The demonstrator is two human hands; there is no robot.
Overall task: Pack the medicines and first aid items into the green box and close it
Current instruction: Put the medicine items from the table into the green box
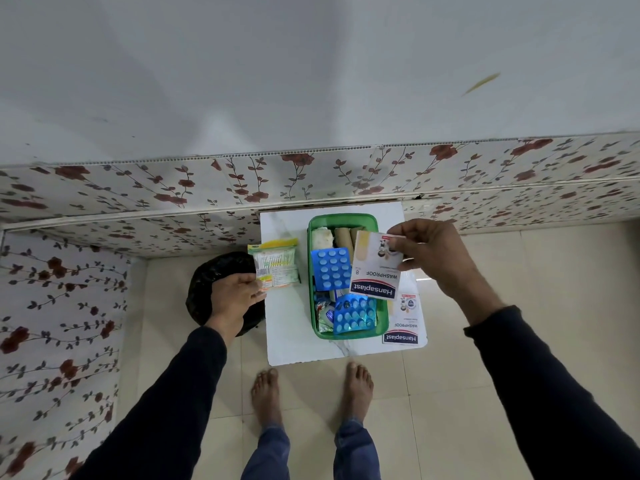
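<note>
1. A white counter [294,344] stands on a tiled floor by floral walls.
2. The green box [313,233] sits open on it, holding blue blister packs [331,269].
3. Above the box, the right hand [429,251] pinches a plaster pack [375,271].
4. Left of the box, the left hand [237,296] grips a swab packet [277,266].

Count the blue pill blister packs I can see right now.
2, both in the green box: one propped mid-box, one at the near end. More may be buried underneath.
</note>
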